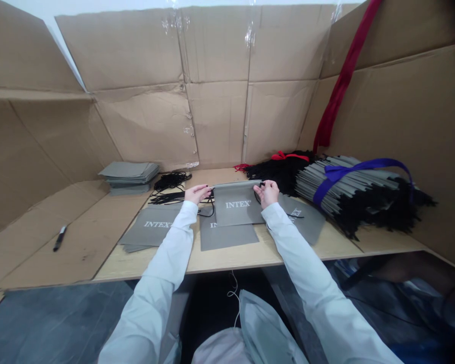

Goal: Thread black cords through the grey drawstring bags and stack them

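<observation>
A grey drawstring bag [238,215] printed INTEX hangs upright between my hands, its top edge stretched level. My left hand [197,194] is closed in a pinch at its top left corner, where a black cord [213,208] loops down. At the top right corner my right hand [268,194] pinches the bag's edge, with black cord by the fingertips. Exactly how the cord runs at the fingers is too small to tell. Behind and below it lies another grey bag [229,240] on the table. More INTEX bags lie left [146,232] and right [311,222].
A stack of grey pieces [129,174] and black cords [170,180] lie at the back left. On the right are a bag bundle tied with purple ribbon [358,169] and red-tied black cords [284,164]. A marker [59,238] lies left. Cardboard walls [216,116] surround the table.
</observation>
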{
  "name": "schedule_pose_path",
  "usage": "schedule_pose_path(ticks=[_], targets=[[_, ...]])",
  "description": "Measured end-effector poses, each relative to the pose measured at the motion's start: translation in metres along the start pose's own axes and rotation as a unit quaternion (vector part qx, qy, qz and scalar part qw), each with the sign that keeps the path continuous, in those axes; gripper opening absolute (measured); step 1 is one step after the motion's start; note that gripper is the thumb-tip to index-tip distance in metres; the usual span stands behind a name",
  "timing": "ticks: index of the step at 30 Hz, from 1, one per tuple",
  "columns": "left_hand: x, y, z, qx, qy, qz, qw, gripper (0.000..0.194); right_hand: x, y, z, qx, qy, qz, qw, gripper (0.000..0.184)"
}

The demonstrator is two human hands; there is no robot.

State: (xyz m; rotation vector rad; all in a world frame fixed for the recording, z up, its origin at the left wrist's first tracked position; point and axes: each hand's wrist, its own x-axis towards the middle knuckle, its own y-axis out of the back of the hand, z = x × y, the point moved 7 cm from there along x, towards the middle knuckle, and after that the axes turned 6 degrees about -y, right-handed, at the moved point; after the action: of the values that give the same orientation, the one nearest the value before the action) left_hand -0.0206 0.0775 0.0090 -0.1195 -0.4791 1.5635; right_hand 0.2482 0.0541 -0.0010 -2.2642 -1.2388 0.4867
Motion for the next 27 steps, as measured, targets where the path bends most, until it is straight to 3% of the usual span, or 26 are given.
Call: schedule_pose_path(ticks=[4,10,23,27], targets=[[0.002,0.007,-0.002,0.015,0.002,0.039,0.999,0.026,0.000,-0.002,0.002,-0.007,-0.001,-0.010,1.000,0.008],[0.010,0.024,0.003,0.139,-0.050,0.092,0.985,0.027,0.001,-0.003,0.004,-0.028,0.006,-0.019,0.999,0.009],[0.004,0.004,-0.005,0.106,-0.022,-0.011,0.994,0.032,0.004,0.002,0.007,-0.051,-0.006,0.025,0.998,0.009],[0.005,0.005,-0.005,0.111,-0.030,-0.015,0.993,0.033,0.003,0.003,0.006,-0.062,-0.004,0.039,0.997,0.009]])
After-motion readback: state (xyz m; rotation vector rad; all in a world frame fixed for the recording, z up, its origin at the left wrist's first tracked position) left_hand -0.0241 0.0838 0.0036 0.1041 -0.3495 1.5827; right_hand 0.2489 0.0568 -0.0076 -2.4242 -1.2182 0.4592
